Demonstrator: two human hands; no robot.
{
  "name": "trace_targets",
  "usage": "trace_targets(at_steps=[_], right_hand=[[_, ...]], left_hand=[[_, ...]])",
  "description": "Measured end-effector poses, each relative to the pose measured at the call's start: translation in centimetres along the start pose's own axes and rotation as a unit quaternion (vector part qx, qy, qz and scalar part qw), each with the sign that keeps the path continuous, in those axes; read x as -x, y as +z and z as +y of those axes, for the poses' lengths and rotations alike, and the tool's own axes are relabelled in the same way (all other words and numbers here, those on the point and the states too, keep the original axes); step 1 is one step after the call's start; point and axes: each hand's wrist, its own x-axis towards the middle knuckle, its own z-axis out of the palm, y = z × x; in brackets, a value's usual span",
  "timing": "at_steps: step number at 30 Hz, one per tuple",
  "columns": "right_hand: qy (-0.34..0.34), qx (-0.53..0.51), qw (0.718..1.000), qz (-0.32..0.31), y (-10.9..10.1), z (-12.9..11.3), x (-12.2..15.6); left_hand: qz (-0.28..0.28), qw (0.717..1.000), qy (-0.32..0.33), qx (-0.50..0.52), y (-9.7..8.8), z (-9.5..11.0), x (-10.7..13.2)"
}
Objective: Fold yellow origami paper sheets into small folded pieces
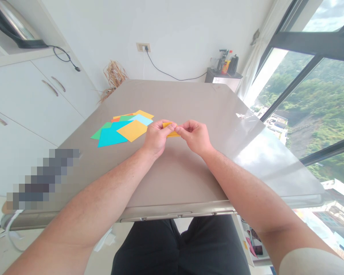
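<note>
Both of my hands pinch a small folded piece of yellow-orange paper [172,133] above the middle of the table. My left hand [157,138] grips its left side, thumb laid across the front. At the upper right edge, my right hand [196,135] pinches the paper between thumb and fingers, and the two thumbs nearly meet. Part of the paper is hidden behind the fingers. Just left of my left hand lie several loose paper sheets: a yellow one [132,131], a bright blue one [111,136], a pale blue one [143,119], and green [101,131] and orange ones partly covered.
The grey-brown table [177,99] reaches toward a white wall with a power socket [143,47]. A small cabinet [223,78] with bottles stands behind its far right corner. Dried stalks [114,76] stand at the far left. A large window [318,95] runs along the right.
</note>
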Motion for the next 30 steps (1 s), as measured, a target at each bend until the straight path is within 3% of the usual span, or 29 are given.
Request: trace_targets(at_steps=[11,16,30], right_hand=[[0.010,0.017,1.000,-0.011,-0.32,0.03,0.04],[0.009,0.015,1.000,-0.020,-0.24,-0.05,0.08],[-0.002,-0.012,0.999,-0.052,-0.61,-0.04,-0.08]], left_hand=[[-0.002,1.000,-0.024,0.007,0.01,0.00,0.08],[0.018,0.999,-0.001,-0.035,-0.23,-0.16,-0.12],[0.026,0.999,0.009,-0.033,0.18,-0.13,0.06]])
